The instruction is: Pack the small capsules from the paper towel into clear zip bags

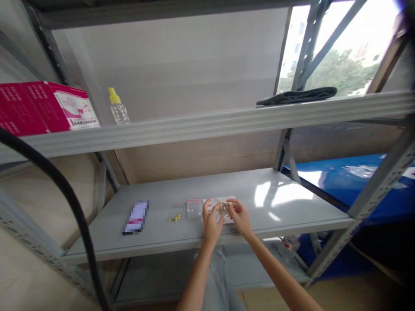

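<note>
Pinching a small clear bag (223, 208) between them, both hands work low over the front part of the grey shelf (292, 216). The left hand (210, 222) has its thumb and fingers together on the bag's near edge, and the right hand (239, 216) clamps the far side, so each grip is closed on the same bag. It seems held this way to keep the thin plastic taut and its mouth reachable; small brownish and yellow pieces show inside it, too small to identify.

Just left of the hands lies a second clear zip bag (194, 207) with a red strip along its top, flat on the shelf and touching or nearly touching the held one. Further left, a few loose yellow pieces (174, 218) sit in a little cluster, apart from both bags, probably left within easy reach. Well to the left lies a flat dark-edged packet (136, 217), its face blurred.

On the upper shelf (207, 125) stand a pink box (45, 108) and a clear spray bottle with a yellow top (117, 107); a dark folded cloth (298, 95) lies to the right near the window. A black cable (65, 185) curves across the left foreground, and a blue sheet (356, 181) shows behind the rack at right.
</note>
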Tool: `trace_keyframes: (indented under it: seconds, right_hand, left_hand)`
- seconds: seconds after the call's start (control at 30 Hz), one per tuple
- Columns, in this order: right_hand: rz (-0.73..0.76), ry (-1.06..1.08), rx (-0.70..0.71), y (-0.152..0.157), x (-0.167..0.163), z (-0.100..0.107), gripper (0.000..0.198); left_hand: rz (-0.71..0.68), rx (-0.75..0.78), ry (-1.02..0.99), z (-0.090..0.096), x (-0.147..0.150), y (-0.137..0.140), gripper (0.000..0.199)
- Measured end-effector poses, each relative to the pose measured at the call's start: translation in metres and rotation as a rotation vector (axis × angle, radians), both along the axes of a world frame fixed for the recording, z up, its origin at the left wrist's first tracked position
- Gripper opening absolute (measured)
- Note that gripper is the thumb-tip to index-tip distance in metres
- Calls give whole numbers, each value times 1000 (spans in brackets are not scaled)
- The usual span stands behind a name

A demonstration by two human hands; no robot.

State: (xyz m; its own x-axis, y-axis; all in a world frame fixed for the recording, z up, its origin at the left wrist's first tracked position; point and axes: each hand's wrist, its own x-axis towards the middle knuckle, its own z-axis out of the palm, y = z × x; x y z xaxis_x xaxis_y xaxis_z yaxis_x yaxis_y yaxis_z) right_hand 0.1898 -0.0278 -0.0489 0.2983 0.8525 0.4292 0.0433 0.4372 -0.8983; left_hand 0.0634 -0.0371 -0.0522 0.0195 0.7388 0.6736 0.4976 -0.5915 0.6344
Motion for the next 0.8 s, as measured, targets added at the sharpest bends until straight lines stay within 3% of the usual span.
trace_keyframes:
  seconds: [0.07, 0.1, 0.2, 0.33, 0.43, 0.63, 0.8]
  right_hand:
    - [77, 32, -20, 0, -8, 4, 33]
    - [101, 44, -30, -1, -10, 6, 33]
    - [85, -7, -15, -2, -15, 7, 34]
    - [-10, -112, 16, -1, -18, 2, 33]
    - [79, -51, -31, 2, -19, 0, 34]
    - [196, 25, -110, 2, -15, -2, 32]
    - [234, 24, -139, -4, -14, -3, 32]
  left_hand:
    - [69, 12, -22, 2, -1, -1, 9]
    - [102, 6, -55, 3, -2, -1, 5]
    - [123, -40, -196, 3, -4, 3, 19]
    - [42, -162, -339, 4, -8, 5, 33]
    - [-21, -214, -394, 5, -9, 4, 39]
    - [-73, -268, -415, 4, -5, 5, 37]
    - [24, -246, -431, 3, -4, 4, 29]
